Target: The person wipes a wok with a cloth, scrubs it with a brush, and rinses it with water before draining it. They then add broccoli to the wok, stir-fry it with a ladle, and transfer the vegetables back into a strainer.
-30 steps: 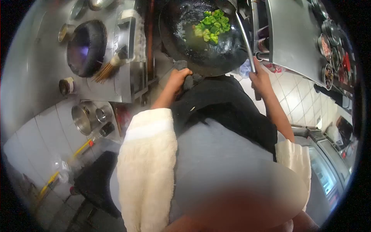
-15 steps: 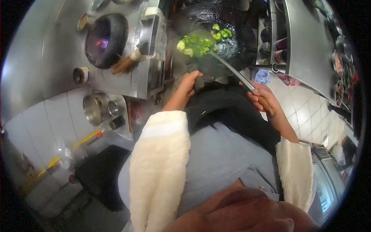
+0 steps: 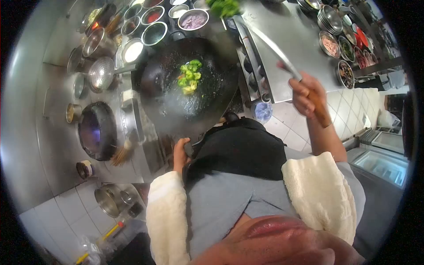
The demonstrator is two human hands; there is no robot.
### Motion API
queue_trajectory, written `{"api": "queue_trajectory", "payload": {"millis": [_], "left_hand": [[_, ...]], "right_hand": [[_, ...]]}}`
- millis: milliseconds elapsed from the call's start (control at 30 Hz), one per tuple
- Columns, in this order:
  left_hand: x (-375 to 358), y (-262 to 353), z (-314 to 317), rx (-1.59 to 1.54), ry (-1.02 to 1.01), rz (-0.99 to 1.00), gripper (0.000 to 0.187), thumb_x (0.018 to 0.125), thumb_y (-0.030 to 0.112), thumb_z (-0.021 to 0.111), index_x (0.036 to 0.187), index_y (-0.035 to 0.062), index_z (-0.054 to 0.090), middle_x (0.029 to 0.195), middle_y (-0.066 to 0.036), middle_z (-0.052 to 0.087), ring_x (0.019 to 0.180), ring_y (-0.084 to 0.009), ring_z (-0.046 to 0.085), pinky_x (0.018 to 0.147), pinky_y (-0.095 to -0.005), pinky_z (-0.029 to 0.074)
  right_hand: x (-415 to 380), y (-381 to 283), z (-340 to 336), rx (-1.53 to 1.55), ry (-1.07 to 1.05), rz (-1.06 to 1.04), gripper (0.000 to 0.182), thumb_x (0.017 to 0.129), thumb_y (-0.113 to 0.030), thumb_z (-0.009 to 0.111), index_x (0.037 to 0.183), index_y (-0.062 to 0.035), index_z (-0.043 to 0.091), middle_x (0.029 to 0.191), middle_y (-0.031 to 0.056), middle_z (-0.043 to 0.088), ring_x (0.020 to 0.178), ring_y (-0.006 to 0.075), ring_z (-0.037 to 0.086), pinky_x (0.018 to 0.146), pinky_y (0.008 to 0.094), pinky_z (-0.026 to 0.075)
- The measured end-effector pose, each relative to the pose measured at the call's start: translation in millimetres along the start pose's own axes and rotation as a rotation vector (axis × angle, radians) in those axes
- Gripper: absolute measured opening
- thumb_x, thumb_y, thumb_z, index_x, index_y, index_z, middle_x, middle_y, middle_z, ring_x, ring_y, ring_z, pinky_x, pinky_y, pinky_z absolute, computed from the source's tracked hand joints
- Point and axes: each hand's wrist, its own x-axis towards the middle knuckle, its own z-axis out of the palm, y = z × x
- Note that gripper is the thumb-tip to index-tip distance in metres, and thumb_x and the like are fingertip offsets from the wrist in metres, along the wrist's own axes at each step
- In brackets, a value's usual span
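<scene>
My right hand [image 3: 308, 95] is closed around the wooden grip of a long metal ladle [image 3: 270, 43]. The ladle is raised toward the far right, over the steel counter's edge. Green broccoli [image 3: 224, 7] sits at its far end, cut off by the top of the view; the bowl itself is hidden. Below and left of it, a large black wok [image 3: 152, 95] holds a small heap of broccoli [image 3: 190, 77] on its oily, steaming surface. At the wok's near side, my left hand [image 3: 180, 154] is closed on its handle, which shows only in part.
Bowls of seasonings [image 3: 193, 20] stand behind the wok. A perforated skimmer [image 3: 101, 74] lies left, near a second burner ring [image 3: 97, 131] with a straw brush [image 3: 121, 153] beside it. On the right, a steel counter [image 3: 282, 26] carries several bowls of ingredients.
My right hand has lifted the ladle with broccoli up and away to the right of the wok. The head view has shifted, showing the whole wok and the seasoning bowls. My left hand stays at the wok's near side.
</scene>
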Motion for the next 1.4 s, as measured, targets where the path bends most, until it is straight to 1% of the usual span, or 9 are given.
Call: {"api": "queue_trajectory", "payload": {"millis": [100, 267, 333, 500, 700, 800, 1000, 1200, 1400], "left_hand": [[2.8, -17.3, 5.1, 0.209, 0.071, 0.122, 0.032, 0.079, 0.027, 0.064, 0.095, 0.0, 0.065, 0.085, -0.008, 0.067, 0.079, -0.0226, 0.065, 0.074, -0.0319, 0.049], [37.2, -83.2, -30.6, 0.484, 0.014, 0.319, 0.036, 0.081, 0.03, 0.062, 0.093, -0.0026, 0.068, 0.091, -0.009, 0.068, 0.091, -0.0243, 0.063, 0.087, -0.0336, 0.045], [21.6, -61.9, -8.8, 0.162, 0.114, -0.097, 0.036, 0.079, 0.03, 0.064, 0.09, -0.0036, 0.068, 0.096, -0.009, 0.069, 0.092, -0.0228, 0.061, 0.087, -0.0332, 0.045], [44.5, -104.9, -34.6, 0.267, 0.075, 0.017, 0.036, 0.079, 0.029, 0.064, 0.093, -0.0029, 0.069, 0.095, -0.008, 0.068, 0.09, -0.0217, 0.06, 0.087, -0.0338, 0.044], [35.8, -113.9, -35.9, 0.5, 0.083, 0.445, 0.039, 0.083, 0.039, 0.058, 0.105, 0.0106, 0.072, 0.091, -0.006, 0.068, 0.078, -0.0187, 0.059, 0.074, -0.034, 0.048], [15.8, -73.3, -14.1, 0.237, 0.175, -0.113, 0.041, 0.088, 0.044, 0.055, 0.106, 0.0111, 0.071, 0.087, -0.01, 0.067, 0.053, -0.0126, 0.046, 0.041, -0.0301, 0.034], [-40.0, 32.9, 42.7, -0.33, 0.144, -0.121, 0.019, 0.085, 0.015, 0.061, 0.09, -0.0022, 0.065, 0.065, -0.003, 0.058, 0.047, -0.0141, 0.053, 0.039, -0.0312, 0.033], [-11.1, 28.2, 31.4, -0.028, 0.132, -0.236, 0.022, 0.089, 0.031, 0.056, 0.094, 0.0104, 0.061, 0.057, 0.0, 0.049, 0.034, -0.0125, 0.027, 0.037, -0.0322, 0.019], [44.8, -13.6, 14.0, 0.031, 0.145, -0.226, 0.02, 0.086, 0.032, 0.056, 0.085, 0.0123, 0.059, 0.058, 0.005, 0.045, 0.038, -0.0104, 0.027, 0.04, -0.0296, 0.016]], "right_hand": [[24.7, -66.1, -16.2, -0.056, -0.029, -0.107, 0.066, 0.099, -0.016, 0.04, 0.149, 0.0079, 0.005, 0.075, 0.0048, 0.045, 0.045, 0.0119, 0.05, 0.039, 0.0251, 0.048], [103.1, -164.6, -94.3, -1.021, 0.452, -0.16, 0.056, 0.089, -0.021, 0.056, 0.139, -0.0007, 0.04, 0.077, 0.0036, 0.053, 0.054, 0.0124, 0.055, 0.05, 0.0273, 0.049], [133.0, -182.6, -142.3, -1.219, 0.543, -0.119, 0.057, 0.087, -0.022, 0.058, 0.138, -0.004, 0.042, 0.078, 0.0046, 0.056, 0.057, 0.013, 0.058, 0.053, 0.0289, 0.05], [150.1, -166.0, -230.8, -2.245, 1.149, -0.249, 0.064, 0.081, -0.022, 0.054, 0.143, -0.0118, 0.042, 0.091, 0.0248, 0.068, 0.086, 0.038, 0.068, 0.076, 0.0458, 0.053], [93.9, -144.0, -187.8, -1.831, 1.014, -0.235, 0.065, 0.083, -0.028, 0.066, 0.141, -0.0089, 0.043, 0.083, 0.0173, 0.067, 0.073, 0.0309, 0.067, 0.068, 0.0423, 0.052], [41.5, -88.4, -97.3, -1.556, 0.857, -0.051, 0.065, 0.087, -0.027, 0.067, 0.141, -0.0019, 0.043, 0.065, 0.0044, 0.053, 0.052, 0.0121, 0.052, 0.047, 0.0277, 0.044], [9.4, 46.1, -75.1, -1.386, 0.577, 0.345, 0.061, 0.085, -0.005, 0.064, 0.143, -0.008, 0.046, 0.072, 0.0009, 0.054, 0.051, 0.0082, 0.047, 0.042, 0.0249, 0.035], [72.6, 159.5, -105.7, -1.631, 0.252, 0.524, 0.064, 0.085, -0.017, 0.061, 0.146, -0.0098, 0.04, 0.085, 0.02, 0.068, 0.057, 0.0211, 0.065, 0.054, 0.0364, 0.053], [88.7, 207.3, -108.5, -0.789, 0.221, 1.032, 0.041, 0.093, -0.017, 0.057, 0.132, -0.006, 0.05, 0.063, -0.0012, 0.047, 0.043, 0.0098, 0.047, 0.038, 0.0262, 0.04]]}}
